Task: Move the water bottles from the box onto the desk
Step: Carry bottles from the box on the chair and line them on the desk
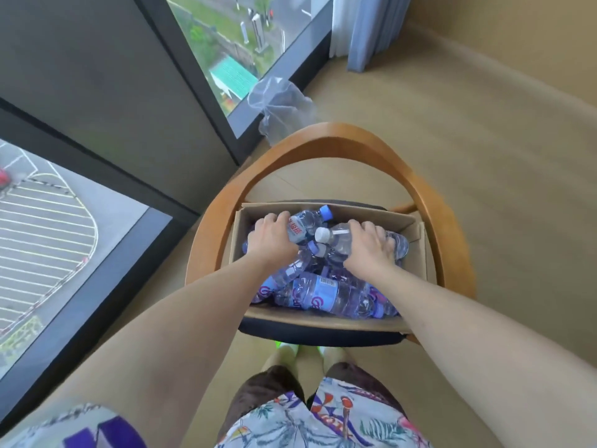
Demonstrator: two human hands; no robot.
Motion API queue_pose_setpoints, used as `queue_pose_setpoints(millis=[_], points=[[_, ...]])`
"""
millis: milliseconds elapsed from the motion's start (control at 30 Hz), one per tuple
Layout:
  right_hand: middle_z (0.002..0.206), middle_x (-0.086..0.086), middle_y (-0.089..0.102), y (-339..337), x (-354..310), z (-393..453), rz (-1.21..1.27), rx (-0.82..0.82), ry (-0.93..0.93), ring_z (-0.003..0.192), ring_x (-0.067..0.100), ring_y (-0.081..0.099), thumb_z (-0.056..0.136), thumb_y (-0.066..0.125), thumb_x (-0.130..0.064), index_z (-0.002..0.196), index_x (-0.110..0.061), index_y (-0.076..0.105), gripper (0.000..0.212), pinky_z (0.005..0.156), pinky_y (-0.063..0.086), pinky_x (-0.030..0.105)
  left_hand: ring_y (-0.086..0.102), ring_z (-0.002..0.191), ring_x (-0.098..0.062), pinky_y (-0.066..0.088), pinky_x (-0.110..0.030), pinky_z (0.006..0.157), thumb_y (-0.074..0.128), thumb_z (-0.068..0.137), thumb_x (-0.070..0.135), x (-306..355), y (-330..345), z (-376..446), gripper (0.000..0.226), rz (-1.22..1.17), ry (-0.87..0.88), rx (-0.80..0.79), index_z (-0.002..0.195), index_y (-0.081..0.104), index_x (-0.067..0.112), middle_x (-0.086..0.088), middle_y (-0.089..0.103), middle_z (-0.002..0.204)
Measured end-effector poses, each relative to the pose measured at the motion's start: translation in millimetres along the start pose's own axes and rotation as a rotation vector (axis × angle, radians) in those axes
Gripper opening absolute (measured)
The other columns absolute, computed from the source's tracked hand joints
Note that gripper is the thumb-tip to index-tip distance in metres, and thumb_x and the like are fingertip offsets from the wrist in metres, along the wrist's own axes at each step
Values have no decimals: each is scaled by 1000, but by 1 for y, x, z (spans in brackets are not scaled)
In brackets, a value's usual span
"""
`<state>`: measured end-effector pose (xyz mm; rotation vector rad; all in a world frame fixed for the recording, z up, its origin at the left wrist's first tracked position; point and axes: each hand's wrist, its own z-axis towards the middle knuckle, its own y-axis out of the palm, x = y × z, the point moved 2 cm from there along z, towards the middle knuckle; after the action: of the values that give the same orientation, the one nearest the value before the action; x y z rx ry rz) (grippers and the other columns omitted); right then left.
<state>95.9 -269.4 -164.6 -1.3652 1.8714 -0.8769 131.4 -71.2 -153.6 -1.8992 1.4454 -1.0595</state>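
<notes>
An open cardboard box [416,250] stands on the seat of a wooden chair and holds several clear plastic water bottles lying in a heap. My left hand [273,239] is closed around a blue-capped bottle [308,221] with a red-printed label at the far left of the box. My right hand [371,245] grips a white-capped bottle [336,236] at the far right of the box. More bottles with blue labels [326,294] lie under my forearms near the box's front wall. The desk is not in view.
The chair's curved wooden backrest [329,135] arcs around the box on the far side. A crumpled clear plastic bag [281,108] lies on the floor by the floor-to-ceiling window [232,53] at the left. A curtain [365,30] hangs at the far corner.
</notes>
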Motion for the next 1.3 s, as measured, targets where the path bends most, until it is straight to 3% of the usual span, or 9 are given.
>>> queue_pose_setpoints(millis=[167,267,333,500,733,900,1067,1200,1300], points=[[131,11,45,9,-3,9,-81,76,4,122,33,44,74,80,-15,136,-24,42,73,104,36,46,45,136,-31,42,-50,110,72,82,23,-4,11,20,80,-4,8,-60,154,36,19,-8,50,147],[130,10,45,15,-3,13,-66,134,12,121,33,43,74,83,-15,139,-27,43,77,101,38,46,56,122,-33,47,-50,101,71,78,22,-1,14,31,52,-59,-4,-57,125,50,18,-8,59,126],[129,9,45,17,-3,15,-71,163,17,120,33,43,73,84,-16,140,-29,44,79,100,38,46,58,114,-31,49,-50,97,73,75,25,1,14,38,44,-65,-16,-74,111,48,19,-7,60,117],[130,3,53,27,-4,16,8,249,24,124,29,45,68,82,-8,131,-25,52,72,108,33,44,55,117,-32,46,-50,99,73,71,28,-1,24,46,51,-49,7,-77,114,46,22,-6,56,121],[130,-1,57,25,-9,11,39,236,33,129,26,46,71,83,-7,131,-24,50,71,118,28,50,51,119,-31,41,-52,100,71,67,31,-6,27,51,51,-61,44,-49,106,37,28,-5,56,120],[136,-4,51,23,-12,-15,-16,223,8,133,22,41,76,76,-2,139,-27,45,75,119,26,49,53,117,-31,49,-49,96,75,67,35,-8,14,47,59,-47,97,-103,119,49,26,-6,57,115],[124,-2,61,9,-14,-35,35,179,11,119,27,50,73,79,-22,136,-31,47,71,102,34,44,56,103,-26,51,-34,74,81,46,36,-2,-22,34,75,-5,203,-150,116,58,26,1,55,97],[112,4,67,-22,-14,-45,265,136,90,112,32,53,64,82,-42,129,-29,49,75,90,45,39,56,104,-30,42,-30,74,81,52,41,5,-48,7,85,-98,183,-69,133,58,28,-4,55,98],[104,4,68,-50,-15,-49,511,125,75,108,35,57,56,82,-48,112,-27,55,66,85,48,40,58,96,-26,40,-27,65,80,52,41,2,-73,-19,78,-199,117,10,126,59,28,-1,58,92]])
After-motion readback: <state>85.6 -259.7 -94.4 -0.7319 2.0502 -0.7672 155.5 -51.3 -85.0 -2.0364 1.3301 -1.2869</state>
